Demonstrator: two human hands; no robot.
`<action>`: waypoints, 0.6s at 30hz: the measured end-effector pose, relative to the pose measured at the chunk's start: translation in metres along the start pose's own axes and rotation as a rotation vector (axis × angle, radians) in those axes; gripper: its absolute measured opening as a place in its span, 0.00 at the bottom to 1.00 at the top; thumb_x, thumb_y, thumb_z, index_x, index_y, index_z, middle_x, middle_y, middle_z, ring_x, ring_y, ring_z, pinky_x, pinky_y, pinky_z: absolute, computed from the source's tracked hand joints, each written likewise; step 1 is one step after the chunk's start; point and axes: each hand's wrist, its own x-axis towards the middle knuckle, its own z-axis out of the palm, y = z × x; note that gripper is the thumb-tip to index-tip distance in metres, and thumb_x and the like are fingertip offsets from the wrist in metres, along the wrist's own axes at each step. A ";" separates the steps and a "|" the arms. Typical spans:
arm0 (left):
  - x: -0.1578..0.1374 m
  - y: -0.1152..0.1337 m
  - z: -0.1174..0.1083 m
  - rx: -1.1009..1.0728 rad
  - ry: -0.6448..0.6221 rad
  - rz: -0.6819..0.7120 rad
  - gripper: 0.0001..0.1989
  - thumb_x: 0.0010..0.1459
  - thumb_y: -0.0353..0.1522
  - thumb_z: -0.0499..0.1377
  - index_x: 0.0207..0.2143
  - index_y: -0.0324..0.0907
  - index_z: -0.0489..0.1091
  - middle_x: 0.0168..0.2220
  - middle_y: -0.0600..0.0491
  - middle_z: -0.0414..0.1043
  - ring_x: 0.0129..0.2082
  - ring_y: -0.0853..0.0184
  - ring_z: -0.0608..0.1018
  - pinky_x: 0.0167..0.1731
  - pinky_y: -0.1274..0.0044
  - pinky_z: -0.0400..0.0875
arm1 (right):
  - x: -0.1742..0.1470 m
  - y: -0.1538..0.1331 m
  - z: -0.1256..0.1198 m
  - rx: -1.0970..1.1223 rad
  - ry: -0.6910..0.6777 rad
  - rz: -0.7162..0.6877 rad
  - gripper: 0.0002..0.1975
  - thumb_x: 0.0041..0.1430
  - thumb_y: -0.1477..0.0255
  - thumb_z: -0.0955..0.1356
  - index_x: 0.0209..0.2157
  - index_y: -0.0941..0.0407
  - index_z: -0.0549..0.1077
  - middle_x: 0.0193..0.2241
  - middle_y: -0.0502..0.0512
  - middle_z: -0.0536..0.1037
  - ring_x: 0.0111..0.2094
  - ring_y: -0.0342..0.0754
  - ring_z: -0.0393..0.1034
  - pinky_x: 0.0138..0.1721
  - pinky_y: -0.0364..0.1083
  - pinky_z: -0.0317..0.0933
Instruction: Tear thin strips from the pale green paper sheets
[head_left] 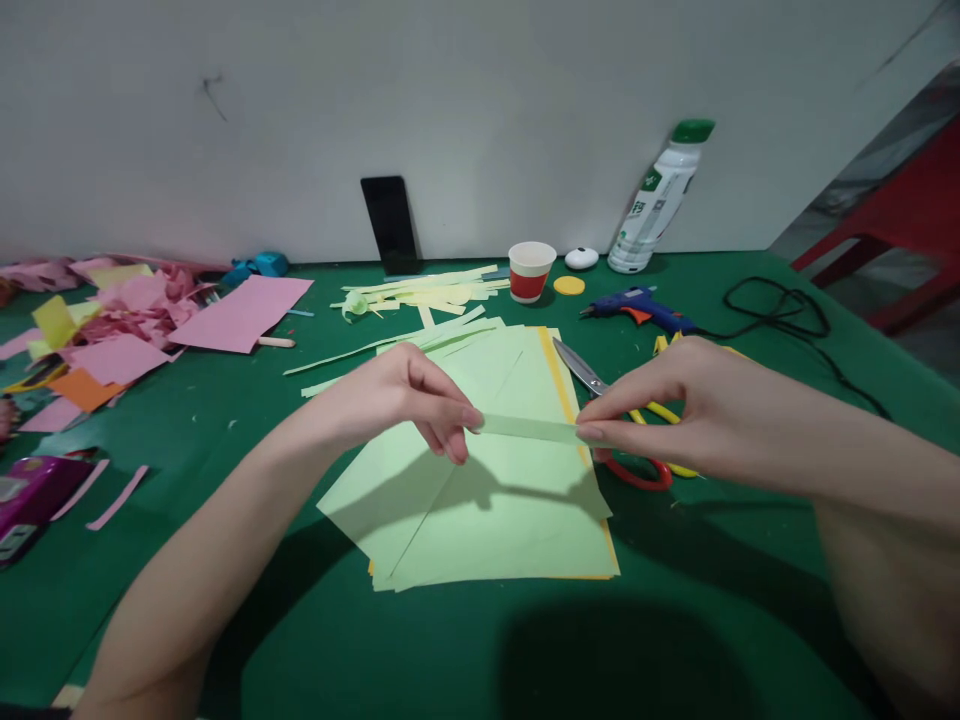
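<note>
A narrow light green paper strip (529,428) is stretched between my two hands, above a stack of light green paper sheets (480,530). Its left end is pinched in my left hand (424,405), between thumb and fingertips. My right hand (660,405) pinches the right end the same way. Orange-yellow sheets show along the stack's right edge. Beside and partly behind my right hand lie scissors (581,370) with a red handle (649,475). Several cut green strips (390,350) rest at the stack's upper left.
Pink paper scraps (165,320) and a purple tool (34,500) lie left. Along the back are a phone (390,225), pale yellow strips (435,290), a paper cup (530,272) and a leaning bottle (658,205). A blue glue gun (641,308) trails a black cord at right.
</note>
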 end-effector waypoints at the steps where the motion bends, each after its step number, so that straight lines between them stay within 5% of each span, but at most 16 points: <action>1: 0.000 -0.002 -0.005 -0.009 0.042 0.022 0.04 0.46 0.30 0.61 0.22 0.41 0.76 0.19 0.54 0.75 0.20 0.71 0.75 0.24 0.81 0.71 | -0.001 0.001 -0.001 -0.008 0.037 0.018 0.11 0.51 0.68 0.64 0.26 0.55 0.78 0.11 0.46 0.62 0.14 0.38 0.50 0.16 0.41 0.45; 5: 0.002 -0.002 -0.007 0.050 0.334 0.210 0.09 0.54 0.33 0.55 0.35 0.45 0.75 0.33 0.55 0.77 0.38 0.68 0.76 0.44 0.77 0.67 | 0.002 -0.001 0.001 -0.002 0.117 0.058 0.10 0.49 0.69 0.64 0.24 0.56 0.77 0.14 0.48 0.68 0.16 0.40 0.54 0.17 0.41 0.46; 7: 0.002 0.000 0.007 0.173 0.377 0.260 0.13 0.58 0.33 0.50 0.40 0.45 0.73 0.39 0.56 0.75 0.49 0.68 0.70 0.51 0.76 0.59 | 0.005 -0.005 0.006 0.026 0.068 0.043 0.10 0.49 0.71 0.63 0.21 0.56 0.75 0.14 0.48 0.68 0.16 0.39 0.53 0.17 0.41 0.47; 12: -0.001 0.001 0.047 0.347 0.272 0.406 0.11 0.55 0.34 0.54 0.36 0.40 0.73 0.35 0.53 0.76 0.34 0.69 0.76 0.34 0.81 0.68 | 0.007 -0.018 0.018 0.061 0.020 0.043 0.11 0.50 0.73 0.62 0.20 0.56 0.74 0.11 0.45 0.62 0.15 0.37 0.48 0.17 0.40 0.46; 18: 0.000 -0.006 0.056 0.400 0.263 0.493 0.09 0.56 0.31 0.54 0.32 0.40 0.73 0.29 0.54 0.76 0.26 0.73 0.74 0.27 0.83 0.67 | 0.008 -0.026 0.023 -0.029 0.044 0.084 0.11 0.49 0.73 0.62 0.23 0.56 0.76 0.14 0.47 0.68 0.16 0.38 0.50 0.18 0.41 0.45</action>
